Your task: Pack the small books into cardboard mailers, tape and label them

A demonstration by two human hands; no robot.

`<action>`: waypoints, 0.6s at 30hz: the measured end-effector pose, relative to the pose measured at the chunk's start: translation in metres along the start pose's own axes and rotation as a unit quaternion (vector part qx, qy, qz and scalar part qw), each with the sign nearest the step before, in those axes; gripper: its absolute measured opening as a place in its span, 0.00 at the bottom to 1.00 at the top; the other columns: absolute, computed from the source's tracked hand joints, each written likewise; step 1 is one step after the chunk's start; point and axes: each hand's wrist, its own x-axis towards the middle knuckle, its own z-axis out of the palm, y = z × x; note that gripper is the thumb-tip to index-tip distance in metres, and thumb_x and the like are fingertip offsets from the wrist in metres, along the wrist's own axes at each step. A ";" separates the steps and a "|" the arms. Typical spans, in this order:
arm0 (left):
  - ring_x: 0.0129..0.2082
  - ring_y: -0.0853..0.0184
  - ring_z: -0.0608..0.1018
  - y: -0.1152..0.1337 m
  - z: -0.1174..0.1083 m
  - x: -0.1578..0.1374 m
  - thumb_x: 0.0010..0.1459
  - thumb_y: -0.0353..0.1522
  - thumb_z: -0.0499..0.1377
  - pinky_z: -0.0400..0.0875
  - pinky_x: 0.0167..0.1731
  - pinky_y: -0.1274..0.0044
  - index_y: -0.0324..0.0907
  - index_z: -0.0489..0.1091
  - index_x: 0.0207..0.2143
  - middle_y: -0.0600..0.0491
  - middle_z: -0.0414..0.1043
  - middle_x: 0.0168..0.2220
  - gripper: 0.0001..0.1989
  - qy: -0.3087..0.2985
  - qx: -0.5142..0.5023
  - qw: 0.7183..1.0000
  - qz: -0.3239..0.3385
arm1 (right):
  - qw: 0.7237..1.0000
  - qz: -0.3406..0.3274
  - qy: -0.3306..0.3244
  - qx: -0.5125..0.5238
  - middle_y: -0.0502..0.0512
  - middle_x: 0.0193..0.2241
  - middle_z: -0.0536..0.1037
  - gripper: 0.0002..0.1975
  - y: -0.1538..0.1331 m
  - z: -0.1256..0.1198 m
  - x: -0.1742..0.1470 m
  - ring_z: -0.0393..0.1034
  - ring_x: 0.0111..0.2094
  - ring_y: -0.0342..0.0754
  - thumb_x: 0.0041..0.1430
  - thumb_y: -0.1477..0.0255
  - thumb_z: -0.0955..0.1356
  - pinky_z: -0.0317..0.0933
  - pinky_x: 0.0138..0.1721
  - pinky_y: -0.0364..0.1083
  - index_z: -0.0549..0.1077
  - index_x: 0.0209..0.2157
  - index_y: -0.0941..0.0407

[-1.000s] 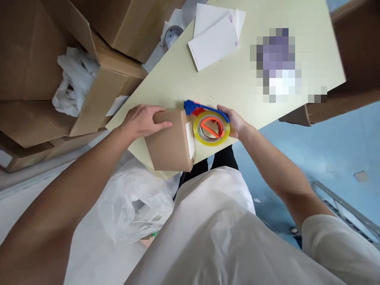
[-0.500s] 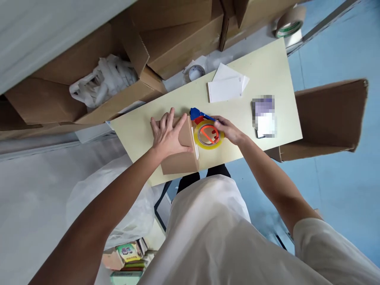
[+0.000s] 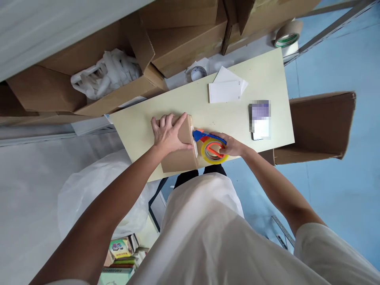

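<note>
Cardboard box (image 3: 179, 160) on bench (image 3: 227, 118), under wide-spread left fingers (image 3: 179, 122), tape dispenser (image 3: 213, 151) at three o'clock, held in right fingers (image 3: 225, 151)

Clock from view ctr: white cards (image 3: 225, 92) approx 1 o'clock; open cardbd box (image 3: 323, 122) 3; bks (image 3: 120, 249) 7; milky plastic (image 3: 84, 190) approx 8; ctn (image 3: 115, 96) w/ white bundle (image 3: 107, 75) approx 10.

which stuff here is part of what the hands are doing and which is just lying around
In use:
- cardboard box, under the spread left hand
- tape dispenser, held in the right hand, blue end by the box
- table, beneath the box

Seemingly just lying around:
- white papers and blurred item on the table
- brown tape roll beyond it
- crumpled white plastic in an open carton
</note>
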 end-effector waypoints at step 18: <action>0.65 0.43 0.41 -0.026 0.001 0.008 0.52 0.53 0.54 0.47 0.55 0.53 0.45 0.64 0.53 0.46 0.38 0.68 0.32 0.030 -0.004 0.998 0.054 | 0.998 0.048 -0.033 0.011 0.51 0.47 0.76 0.40 -0.010 -0.014 0.005 0.72 0.45 0.56 0.37 0.81 0.72 0.69 0.45 0.55 0.66 0.55 0.48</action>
